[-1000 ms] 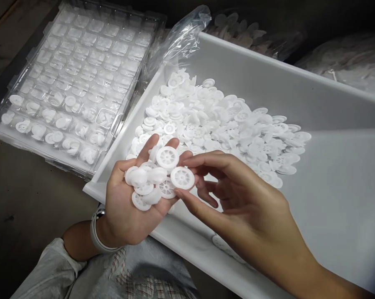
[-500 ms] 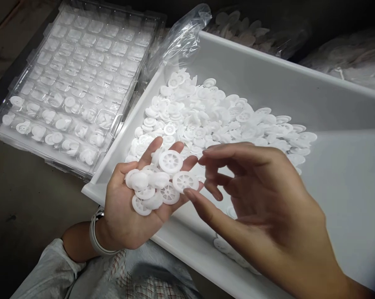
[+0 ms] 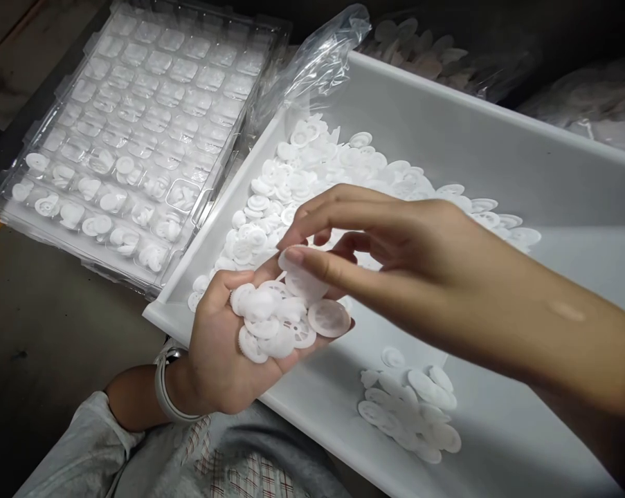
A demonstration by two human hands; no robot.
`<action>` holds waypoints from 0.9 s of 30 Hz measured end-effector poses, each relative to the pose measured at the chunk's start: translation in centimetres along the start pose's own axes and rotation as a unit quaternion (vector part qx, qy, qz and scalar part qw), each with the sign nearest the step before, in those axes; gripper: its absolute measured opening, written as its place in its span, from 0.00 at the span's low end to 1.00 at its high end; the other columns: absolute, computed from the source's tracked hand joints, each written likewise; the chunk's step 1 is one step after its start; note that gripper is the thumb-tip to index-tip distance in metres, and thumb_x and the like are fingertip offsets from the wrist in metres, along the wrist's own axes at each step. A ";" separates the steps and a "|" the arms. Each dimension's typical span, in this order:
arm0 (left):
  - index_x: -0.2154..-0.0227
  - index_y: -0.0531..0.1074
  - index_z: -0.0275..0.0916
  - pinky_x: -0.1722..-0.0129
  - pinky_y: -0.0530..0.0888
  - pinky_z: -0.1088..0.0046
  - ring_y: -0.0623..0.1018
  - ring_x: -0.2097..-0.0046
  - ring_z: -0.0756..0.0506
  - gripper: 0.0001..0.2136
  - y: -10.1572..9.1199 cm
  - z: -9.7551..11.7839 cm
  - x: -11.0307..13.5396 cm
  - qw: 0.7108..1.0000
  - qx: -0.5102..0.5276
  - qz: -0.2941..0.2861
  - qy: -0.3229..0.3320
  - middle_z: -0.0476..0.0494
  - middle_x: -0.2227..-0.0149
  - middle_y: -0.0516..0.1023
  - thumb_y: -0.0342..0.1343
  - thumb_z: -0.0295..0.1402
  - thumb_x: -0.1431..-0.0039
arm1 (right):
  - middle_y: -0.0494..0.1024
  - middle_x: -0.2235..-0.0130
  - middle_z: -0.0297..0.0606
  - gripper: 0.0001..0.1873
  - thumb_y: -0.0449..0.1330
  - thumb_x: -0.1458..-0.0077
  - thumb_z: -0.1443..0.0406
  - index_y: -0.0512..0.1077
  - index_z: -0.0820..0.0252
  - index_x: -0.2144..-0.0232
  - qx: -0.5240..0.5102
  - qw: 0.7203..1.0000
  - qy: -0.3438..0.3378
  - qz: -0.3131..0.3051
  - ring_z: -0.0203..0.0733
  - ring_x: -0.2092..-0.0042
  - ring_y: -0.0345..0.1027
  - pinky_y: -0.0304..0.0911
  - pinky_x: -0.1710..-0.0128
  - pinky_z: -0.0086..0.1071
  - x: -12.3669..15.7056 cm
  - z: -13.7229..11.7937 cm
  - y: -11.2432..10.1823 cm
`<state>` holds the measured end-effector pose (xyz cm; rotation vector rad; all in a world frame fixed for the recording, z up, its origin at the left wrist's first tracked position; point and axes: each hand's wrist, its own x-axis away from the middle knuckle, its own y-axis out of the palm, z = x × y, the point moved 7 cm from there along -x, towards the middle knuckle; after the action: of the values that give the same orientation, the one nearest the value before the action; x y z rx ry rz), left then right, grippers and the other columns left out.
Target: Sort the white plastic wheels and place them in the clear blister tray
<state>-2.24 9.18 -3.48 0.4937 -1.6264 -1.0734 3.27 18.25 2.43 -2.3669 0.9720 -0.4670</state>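
White bin on a dark desk, clear tray alongside. Small white spoked wheels heaped in the cupped left hand, fingers loosely spread; right hand just above, fingers pinching one wheel.

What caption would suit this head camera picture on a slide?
Left hand cups a heap of white plastic wheels over a white bin; right hand reaches in with thumb and forefinger.

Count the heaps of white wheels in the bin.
2: a big heap along the far left of the bin, partly hidden by the right hand, and a small heap near its front wall. More lie on the left hand.
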 end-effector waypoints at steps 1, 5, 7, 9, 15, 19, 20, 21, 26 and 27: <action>0.55 0.76 0.40 0.43 0.71 0.57 0.76 0.45 0.40 0.17 0.0 0.0 0.0 1.000 0.000 -0.005 0.003 0.44 0.57 0.81 0.48 0.37 0.41 | 0.78 0.63 0.37 0.10 0.59 0.43 0.57 0.77 0.54 0.70 -0.025 0.999 0.025 -0.001 0.39 0.67 0.71 0.69 0.74 0.31 -0.2 0.3 0.0; 0.54 0.76 0.41 0.41 0.70 0.57 0.78 0.47 0.41 0.17 0.0 -0.1 -0.2 1.000 0.009 -0.011 0.012 0.47 0.60 0.81 0.48 0.36 0.41 | 0.76 0.70 0.35 0.08 0.63 0.46 0.58 0.75 0.56 0.69 -0.117 0.988 0.099 0.027 0.38 0.72 0.72 0.69 0.81 0.28 -0.2 1.5 0.2; 0.53 0.76 0.40 0.42 0.71 0.58 0.78 0.47 0.40 0.17 -0.1 0.0 -0.2 1.000 0.004 -0.008 0.027 0.47 0.59 0.81 0.48 0.36 0.41 | 0.76 0.71 0.34 0.07 0.64 0.47 0.59 0.75 0.56 0.69 -0.131 0.985 0.096 0.055 0.38 0.71 0.73 0.72 0.79 0.28 0.0 1.7 0.1; 0.53 0.76 0.40 0.43 0.72 0.60 0.78 0.46 0.41 0.18 0.0 0.3 -0.2 0.999 -0.006 -0.007 0.045 0.46 0.55 0.81 0.47 0.36 0.40 | 0.76 0.70 0.34 0.06 0.63 0.47 0.60 0.74 0.56 0.69 -0.130 0.985 0.089 0.074 0.37 0.70 0.73 0.73 0.77 0.27 0.2 1.8 0.0; 0.49 0.74 0.39 0.44 0.73 0.62 0.77 0.45 0.41 0.19 0.2 0.5 0.0 0.997 -0.035 -0.018 0.061 0.43 0.52 0.81 0.49 0.36 0.41 | 0.77 0.70 0.34 0.04 0.63 0.46 0.63 0.75 0.56 0.71 -0.144 0.983 0.088 0.078 0.35 0.71 0.74 0.72 0.76 0.25 0.4 1.8 -0.1; 0.47 0.71 0.37 0.40 0.69 0.57 0.76 0.43 0.38 0.22 -0.2 0.5 0.1 0.997 -0.043 0.019 0.058 0.39 0.53 0.81 0.48 0.36 0.43 | 0.78 0.69 0.35 0.08 0.61 0.43 0.59 0.75 0.55 0.70 -0.155 0.980 0.092 0.079 0.37 0.68 0.75 0.72 0.74 0.25 0.7 1.8 0.0; 0.47 0.72 0.37 0.39 0.69 0.56 0.76 0.43 0.37 0.22 -0.2 0.4 0.1 0.997 -0.047 0.019 0.059 0.39 0.53 0.81 0.48 0.36 0.43 | 0.78 0.68 0.35 0.08 0.61 0.42 0.59 0.75 0.55 0.70 -0.160 0.979 0.095 0.078 0.37 0.67 0.74 0.72 0.74 0.26 0.8 1.9 0.0; 0.48 0.72 0.37 0.39 0.68 0.56 0.76 0.43 0.37 0.21 -0.2 0.4 0.2 0.997 -0.051 0.017 0.059 0.39 0.52 0.80 0.48 0.36 0.43 | 0.78 0.68 0.35 0.08 0.61 0.42 0.59 0.74 0.55 0.70 -0.165 0.978 0.098 0.079 0.36 0.67 0.74 0.72 0.73 0.26 0.9 2.0 0.1; 0.49 0.73 0.40 0.39 0.68 0.58 0.76 0.43 0.39 0.19 -0.1 0.4 0.1 0.996 -0.067 0.001 0.053 0.42 0.49 0.79 0.46 0.35 0.41 | 0.78 0.68 0.34 0.09 0.61 0.42 0.58 0.74 0.55 0.69 -0.207 0.968 0.119 0.081 0.35 0.67 0.73 0.69 0.74 0.26 1.1 2.8 0.4; 0.49 0.72 0.40 0.39 0.68 0.58 0.76 0.43 0.39 0.20 -0.1 0.4 0.1 0.996 -0.067 -0.001 0.053 0.43 0.49 0.79 0.46 0.35 0.41 | 0.78 0.68 0.34 0.09 0.61 0.42 0.57 0.75 0.55 0.69 -0.212 0.966 0.123 0.085 0.35 0.67 0.73 0.68 0.73 0.27 1.1 3.0 0.4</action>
<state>-2.69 9.20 -3.49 0.4553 -1.4509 -1.1300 5.23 18.23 -0.09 -2.6067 1.5050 -0.5371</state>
